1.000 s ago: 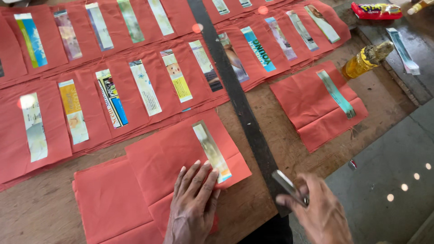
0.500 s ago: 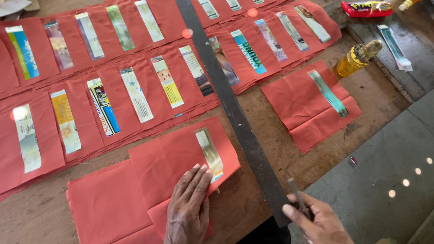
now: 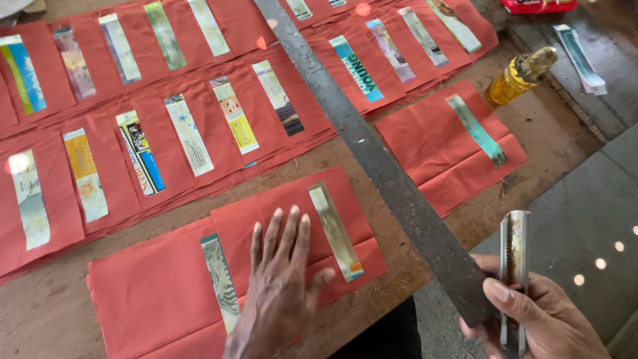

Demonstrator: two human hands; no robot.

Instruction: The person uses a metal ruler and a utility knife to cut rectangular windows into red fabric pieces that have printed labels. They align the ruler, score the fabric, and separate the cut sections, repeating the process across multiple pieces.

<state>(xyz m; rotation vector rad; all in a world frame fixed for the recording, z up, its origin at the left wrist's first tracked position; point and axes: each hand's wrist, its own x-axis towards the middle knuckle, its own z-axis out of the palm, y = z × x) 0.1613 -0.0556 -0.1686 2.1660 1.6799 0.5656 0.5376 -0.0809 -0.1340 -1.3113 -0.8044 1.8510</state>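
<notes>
Fingers [image 3: 282,233] of the left hand [image 3: 279,292] lie spread and flat on a red paper sheet [image 3: 292,199] at the worktop's [image 3: 60,312] near edge, a glued printed strip [image 3: 335,233] just beyond the fingertips, while the right hand [image 3: 538,319] pinches a slim metal blade tool [image 3: 513,266] between thumb and fingers beside the long steel ruler [image 3: 372,159]. Any slide of the flat palm could skew the sheet or smear the strip; the blade, held over the worktop's edge, could slip free or nick the ruler-side sheets.
</notes>
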